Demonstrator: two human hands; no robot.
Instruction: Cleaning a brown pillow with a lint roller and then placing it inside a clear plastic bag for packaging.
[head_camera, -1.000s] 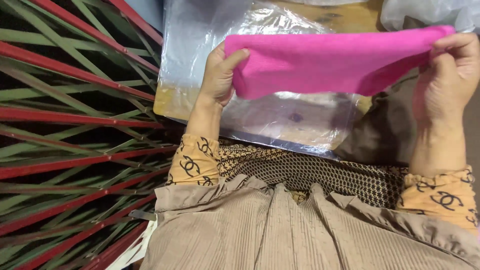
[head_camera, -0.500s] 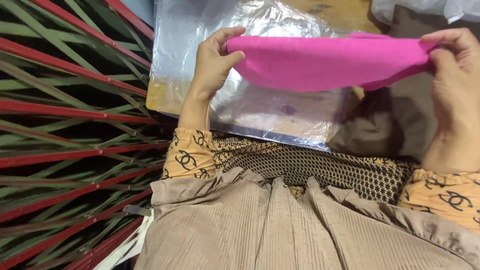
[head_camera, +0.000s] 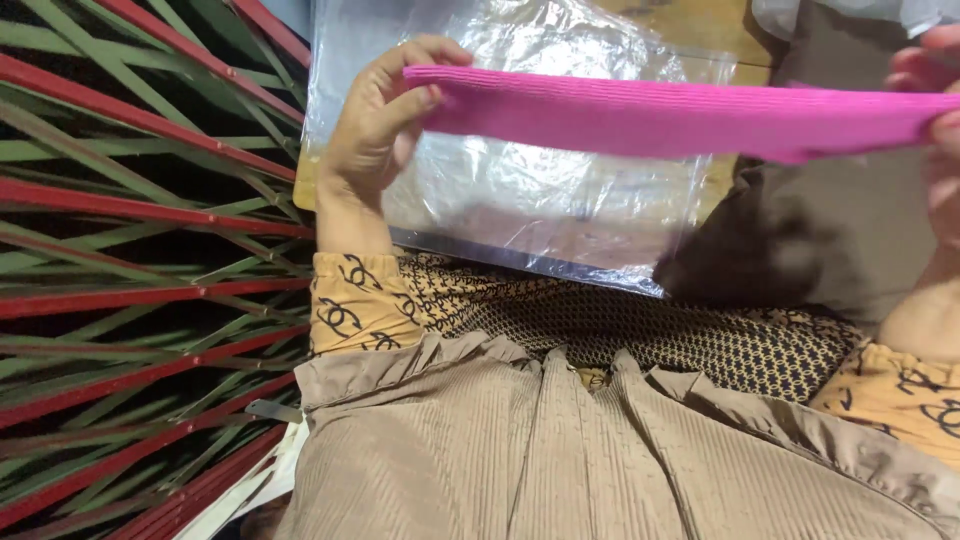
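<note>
A bright pink ribbed cloth (head_camera: 680, 115) is stretched flat between both hands, seen nearly edge-on. My left hand (head_camera: 375, 135) pinches its left end with thumb on top. At the frame's right edge my right hand (head_camera: 940, 100) grips the other end and is partly cut off. Under the cloth lies a clear plastic bag (head_camera: 545, 205) with a dark strip along its near edge.
A mat of red and green woven strips (head_camera: 130, 250) fills the left side. A wooden board (head_camera: 700, 20) lies under the plastic bag. A dark brown cloth (head_camera: 790, 255) sits at the right, and a beige pleated garment (head_camera: 560, 460) covers my lap.
The pink cloth has been pulled wider and flatter, now a thin band. Both hands moved further apart and the view came closer.
</note>
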